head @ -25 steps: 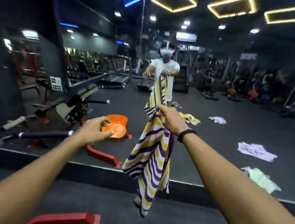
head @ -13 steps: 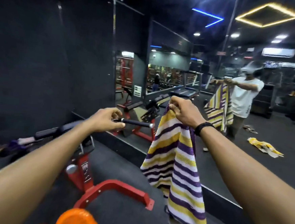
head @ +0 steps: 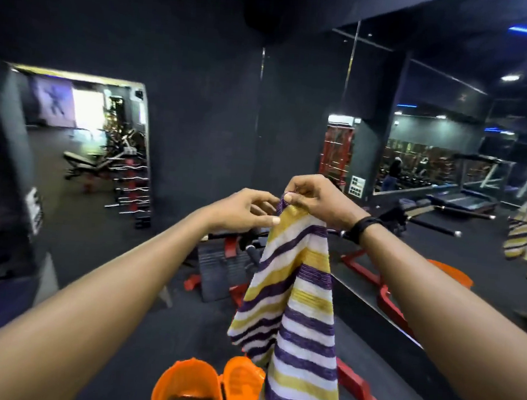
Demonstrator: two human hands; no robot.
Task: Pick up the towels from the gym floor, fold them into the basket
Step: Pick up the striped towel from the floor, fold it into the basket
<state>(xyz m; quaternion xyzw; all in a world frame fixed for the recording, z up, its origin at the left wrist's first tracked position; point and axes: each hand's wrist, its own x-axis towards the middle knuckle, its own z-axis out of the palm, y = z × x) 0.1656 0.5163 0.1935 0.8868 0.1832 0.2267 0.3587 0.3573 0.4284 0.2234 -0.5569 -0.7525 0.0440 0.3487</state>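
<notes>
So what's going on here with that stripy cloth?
A person is tidying up towels in a gym. The right hand pinches the top edge of a striped towel in purple, yellow and white, which hangs down full length. The left hand is at the same edge, its fingers touching it. An orange basket sits just below.

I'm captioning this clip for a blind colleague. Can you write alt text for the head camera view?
Two bare hands hold up a purple, yellow and white striped towel by its top edge, the right hand pinching it and the left hand beside it at the same edge. The towel hangs over an orange basket in a dark, mirrored gym.
</notes>
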